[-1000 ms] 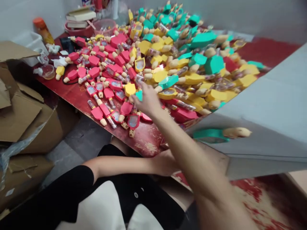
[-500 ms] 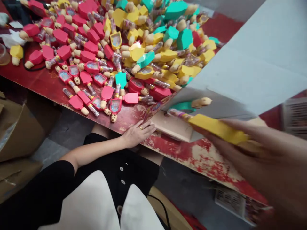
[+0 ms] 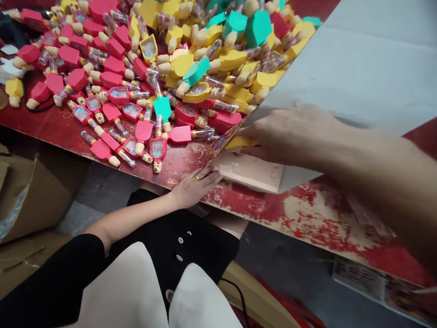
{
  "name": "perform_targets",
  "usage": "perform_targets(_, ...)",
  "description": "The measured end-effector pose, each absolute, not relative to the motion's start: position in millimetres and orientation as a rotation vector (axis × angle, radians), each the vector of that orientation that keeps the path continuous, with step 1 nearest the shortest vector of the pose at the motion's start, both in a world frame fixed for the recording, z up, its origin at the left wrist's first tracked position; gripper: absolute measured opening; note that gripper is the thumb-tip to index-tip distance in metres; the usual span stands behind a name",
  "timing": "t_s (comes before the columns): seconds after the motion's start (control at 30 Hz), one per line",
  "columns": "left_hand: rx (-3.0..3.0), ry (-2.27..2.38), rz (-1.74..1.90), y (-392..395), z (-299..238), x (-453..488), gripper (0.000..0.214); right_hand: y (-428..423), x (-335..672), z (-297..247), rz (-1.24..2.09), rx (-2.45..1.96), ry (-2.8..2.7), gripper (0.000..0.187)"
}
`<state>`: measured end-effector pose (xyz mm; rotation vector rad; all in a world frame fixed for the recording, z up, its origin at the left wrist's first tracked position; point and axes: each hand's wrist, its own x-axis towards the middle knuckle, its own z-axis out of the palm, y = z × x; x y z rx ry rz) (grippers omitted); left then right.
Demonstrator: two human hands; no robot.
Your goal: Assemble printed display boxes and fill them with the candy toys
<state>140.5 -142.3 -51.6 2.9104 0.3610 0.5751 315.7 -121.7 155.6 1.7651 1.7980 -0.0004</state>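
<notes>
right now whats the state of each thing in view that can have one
left hand grip, open, lying flat on the table edge
right hand grip, closed on a toy
yellow popsicle-shaped candy toy, held at the printed carton's edge
printed carton, tilted against the pile
candy toy pile, loose, heaped
red table, paint worn and chipped

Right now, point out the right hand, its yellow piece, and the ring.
Right hand [image 3: 293,136]: head view, back of hand.
Yellow piece [image 3: 241,142]: head view, exposed end.
Ring [image 3: 197,178]: head view, gold band.
</notes>
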Motion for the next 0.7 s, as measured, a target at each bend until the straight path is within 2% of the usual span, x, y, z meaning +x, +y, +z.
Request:
perform_targets(0.13,2.844,0.395,0.502,-146,-51,138,0.051,-127,292,146,0.281,1.802,1.863,0.03)
perform_targets(0.33,2.792,0.369,0.434,-145,-49,138,0.052,-159,309,119,0.806,1.684,2.17,0.023)
perform_targets(0.43,2.779,0.361,0.405,-144,-46,140,0.054,-160,310,119,0.729,1.661,2.163,0.024)
perform_targets(0.6,2.788,0.382,0.34,-145,-44,142,0.06,-145,310,133,0.298,1.773,2.04,0.021)
perform_targets(0.67,2.77,0.401,0.364,-145,-46,142,0.058,-145,321,133,0.177,1.808,2.117,0.016)
perform_targets(0.7,2.758,0.402,0.393,-144,-48,141,0.055,-147,329,131,0.139,1.861,2.182,0.019)
